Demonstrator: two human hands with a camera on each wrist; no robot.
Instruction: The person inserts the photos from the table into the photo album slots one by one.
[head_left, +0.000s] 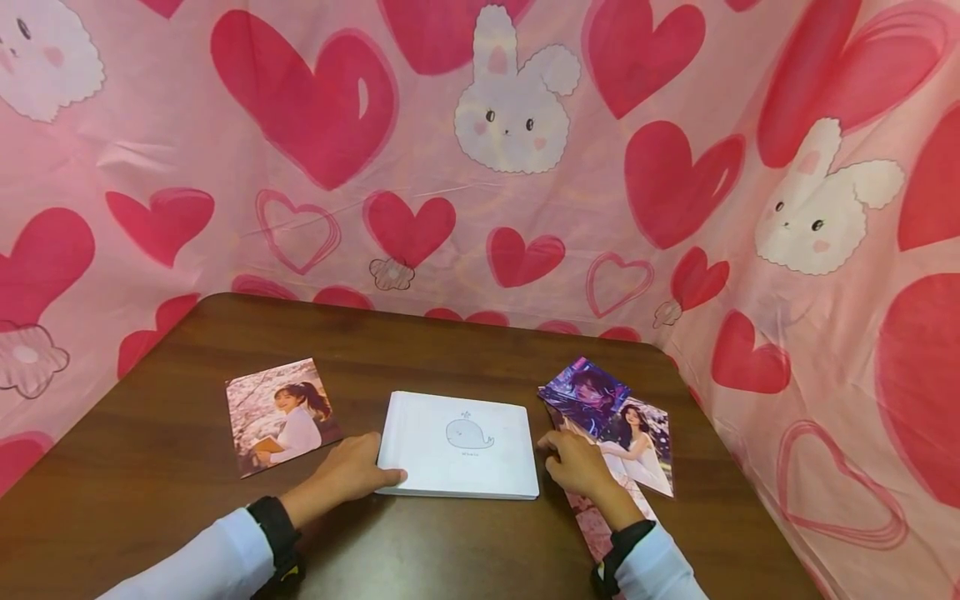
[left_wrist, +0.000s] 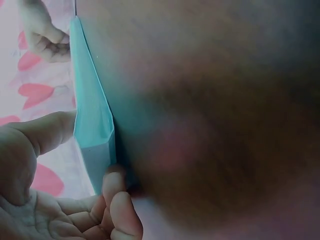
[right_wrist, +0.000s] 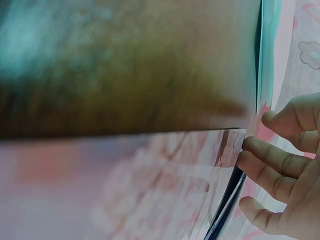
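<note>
Nearest the camera, at 7 o'clock, lies the left sleeve (head_left: pixel 202 558), and at 5 o'clock the right sleeve (head_left: pixel 663 567), each meeting a black wristband (head_left: pixel 272 527). Taking the white pad (head_left: pixel 427 450) as the dial's middle, it lies flat between the hands, a whale drawing (head_left: pixel 468 435) on its top. The left wrist view adds what the head view hides: the pad's thick edge, with the thumb on one face and the fingers bent round the other side. The right wrist view brings up the rim of a blossom-patterned pink print (right_wrist: pixel 170 185); much of both wrist pictures is blurred.

The left hand (head_left: pixel 348 472) comes in at 8 o'clock, pinching the pad's near corner, thumb on top. The right hand (head_left: pixel 577 467), at 3 o'clock, is loosely bent, its fingertips at the pink print's edge; whether its thumb touches the pad I cannot tell.

At 9 o'clock lies a square print (head_left: pixel 281 417) of a seated figure with a book. At 2 o'clock a purple print (head_left: pixel 577 396) overlaps a print of a figure in white (head_left: pixel 648 446). The right hand and wrist cover part of the pink print. The brown table (head_left: pixel 420 346) stretches to a heart-and-rabbit cloth (head_left: pixel 427 150) at 12.
</note>
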